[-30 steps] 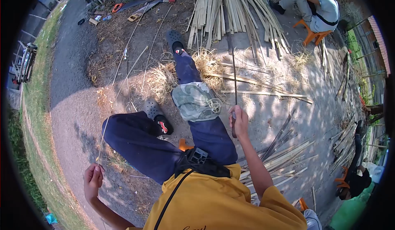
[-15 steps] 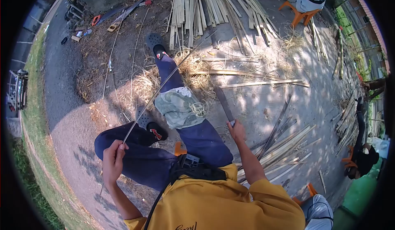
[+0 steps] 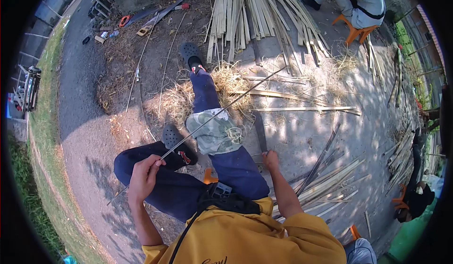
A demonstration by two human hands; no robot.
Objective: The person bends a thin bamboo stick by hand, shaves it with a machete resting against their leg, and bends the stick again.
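My left hand point(image 3: 145, 178) is closed around a long, thin strip, seemingly bamboo point(image 3: 222, 111), near its lower end. The strip runs diagonally up and right, passing over my legs. In my right hand point(image 3: 271, 160), beside my thigh, is the handle of a long-bladed knife point(image 3: 260, 133), its dark blade pointing away from me. The strip and the blade are apart. A camouflage cloth point(image 3: 207, 131) covers my knee, with a small tangle of shavings point(image 3: 234, 134) on it. Heaps of pale curled shavings point(image 3: 174, 96) lie around my outstretched leg.
A large fan of split strips point(image 3: 250, 14) lies ahead, and another bundle point(image 3: 325, 181) at the right. Saws point(image 3: 163, 15) rest on the ground at far left. A person point(image 3: 363, 4) sits on an orange stool point(image 3: 351, 30); another person point(image 3: 419, 200) is at the far right.
The strip has swung to a flatter slant, its far end moving right. My left hand has shifted slightly right. The knife stays almost where it was. The whole view has shifted a little.
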